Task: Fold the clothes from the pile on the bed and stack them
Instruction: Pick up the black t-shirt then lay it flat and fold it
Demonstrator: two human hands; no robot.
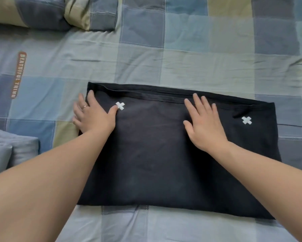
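Both hands flat on folded black garment (155, 154) on checked bedsheet (199, 63): left hand (92, 116) at left edge, right hand (202, 124) near centre.

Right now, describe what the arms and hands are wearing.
No sleeves show on the left arm or right arm. The left hand wears a thin ring on one finger; the right hand shows no ring or glove.

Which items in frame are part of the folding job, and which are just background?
In the job:
- black garment, lying flat on the bed
- left hand and right hand, both pressed flat on it

Lying about:
- pillows, far left
- checked bed sheet
- grey-blue folded fabric at the left edge; possibly the stack, cannot tell
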